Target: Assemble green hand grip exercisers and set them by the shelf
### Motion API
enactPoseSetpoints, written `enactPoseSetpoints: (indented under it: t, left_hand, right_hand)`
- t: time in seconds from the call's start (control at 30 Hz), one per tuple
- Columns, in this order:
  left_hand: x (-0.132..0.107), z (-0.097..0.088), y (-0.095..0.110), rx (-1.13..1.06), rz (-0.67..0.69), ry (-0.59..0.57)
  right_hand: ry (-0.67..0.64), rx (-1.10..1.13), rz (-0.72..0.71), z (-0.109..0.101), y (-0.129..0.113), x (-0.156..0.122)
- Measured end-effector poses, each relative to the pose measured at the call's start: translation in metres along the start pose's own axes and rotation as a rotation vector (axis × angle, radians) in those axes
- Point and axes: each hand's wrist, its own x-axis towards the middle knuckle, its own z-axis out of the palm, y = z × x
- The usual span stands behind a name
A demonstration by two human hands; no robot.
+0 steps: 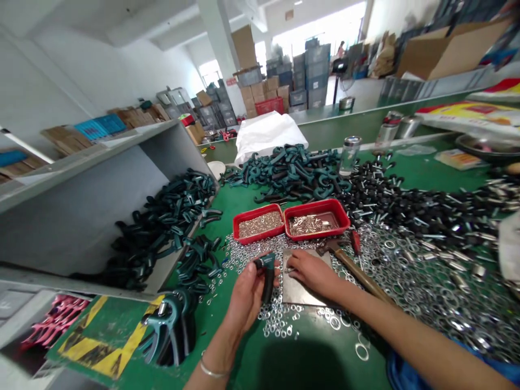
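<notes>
My left hand (252,292) is shut on a teal-and-black plastic grip handle (267,276), held upright above the green work table. My right hand (311,273) rests on a flat steel plate (300,287), and its fingertips bunch at the plate's left side. Whether they pinch a small part is hidden. Just right of that hand lies a hammer (357,271) with a wooden handle. Loose steel nuts and washers (244,254) spread around the plate. Two red trays sit just beyond my hands, one of small nuts (260,225) and one of metal pins (309,223).
Large heaps of teal grip parts (288,173) and black-handled bolts (406,208) cover the table's far side. Washers (439,287) pile up at right. A grey shelf unit (81,211) holding dark grips stands at left. Stacked crates and cartons (284,81) line the background.
</notes>
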Motion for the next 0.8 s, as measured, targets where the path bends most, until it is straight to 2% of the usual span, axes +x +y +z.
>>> enactPoseSetpoints:
  t: [0.07,0.17,0.3,0.4,0.5,0.63,0.8]
  left_hand:
    - [-0.005,-0.01,-0.003,0.189,0.034,-0.027]
    - [-0.011,-0.014,-0.015,0.471,0.066,-0.114]
    - [-0.013,0.004,-0.028,0.639,0.087,-0.215]
    - [-0.012,0.018,-0.029,0.709,0.097,-0.26]
    - [-0.011,0.022,-0.03,0.774,0.128,-0.283]
    - [-0.014,0.02,-0.031,0.868,0.147,-0.314]
    - [-0.015,0.024,-0.023,0.931,0.155,-0.373]
  right_hand:
    - [0.057,0.328,0.125,-0.004,0.004,-0.011]
    - [0.046,0.858,0.319,-0.019,0.0,-0.035]
    - [0.143,1.144,0.38,-0.032,-0.014,-0.057]
    - [0.06,1.359,0.383,-0.032,-0.02,-0.063]
    - [-0.056,1.475,0.327,-0.029,-0.017,-0.066]
    - [-0.136,1.502,0.297,-0.026,-0.01,-0.068]
    - [-0.104,1.472,0.295,-0.022,-0.003,-0.069]
